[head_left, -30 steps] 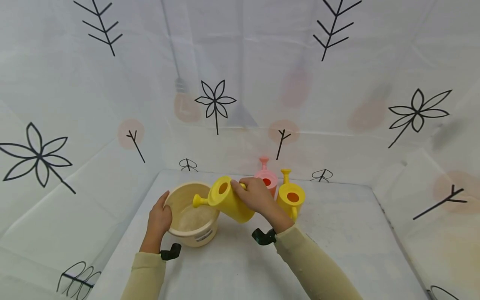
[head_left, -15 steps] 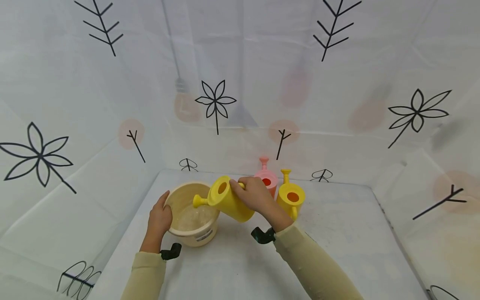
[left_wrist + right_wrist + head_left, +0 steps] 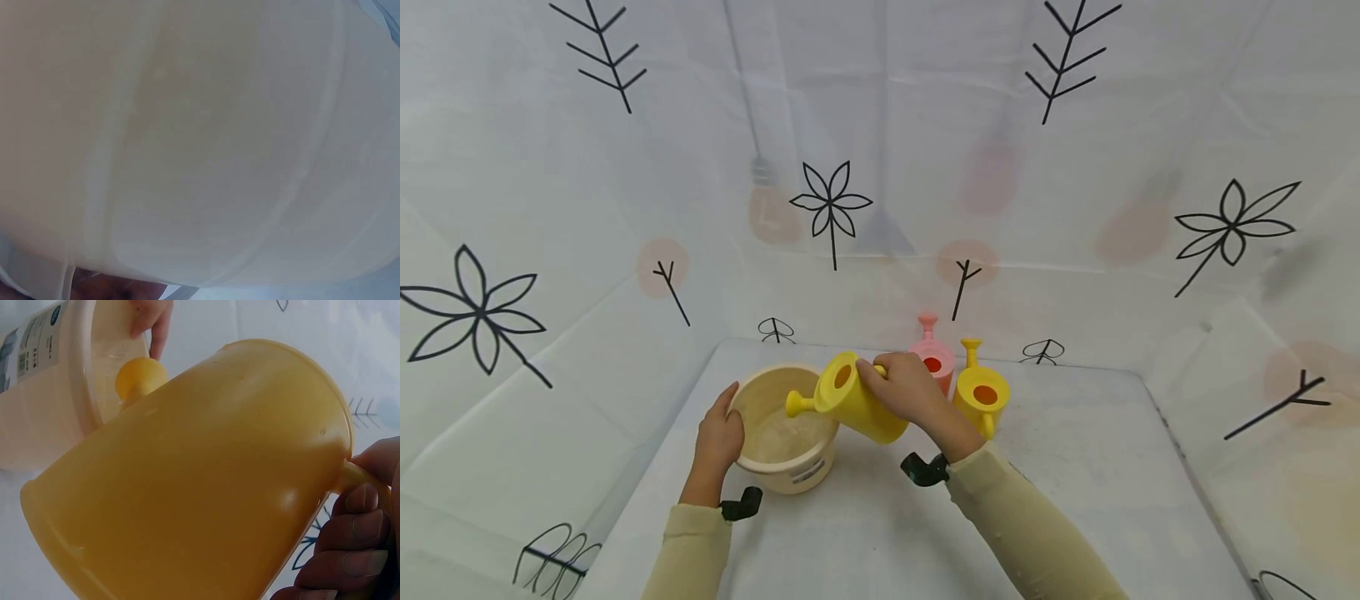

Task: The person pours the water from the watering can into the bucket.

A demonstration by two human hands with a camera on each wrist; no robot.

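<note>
In the head view, a cream plastic bucket (image 3: 787, 475) with clear liquid at its bottom stands on the left of the table. My left hand (image 3: 721, 433) grips its left rim. A yellow watering can (image 3: 867, 414) is tilted left in my right hand (image 3: 910, 387), its spout head over the bucket's right rim. Curled fingers hold the can's handle in the right wrist view, where the can body (image 3: 200, 469) fills the middle. The bucket's outer wall (image 3: 206, 144) fills the left wrist view and hides most of my left hand.
A second yellow watering can (image 3: 983, 392) stands upright just right of my right hand. Behind it is a pink watering can (image 3: 932, 354), partly hidden by the hand. The white table (image 3: 1075, 483) ends at a white patterned sheet (image 3: 1060, 275) behind and at both sides.
Ripples on the liquid in the bucket, visible half a second ago, look calmer. The right hand and tilted can have barely shifted; the left hand stays on the rim.
</note>
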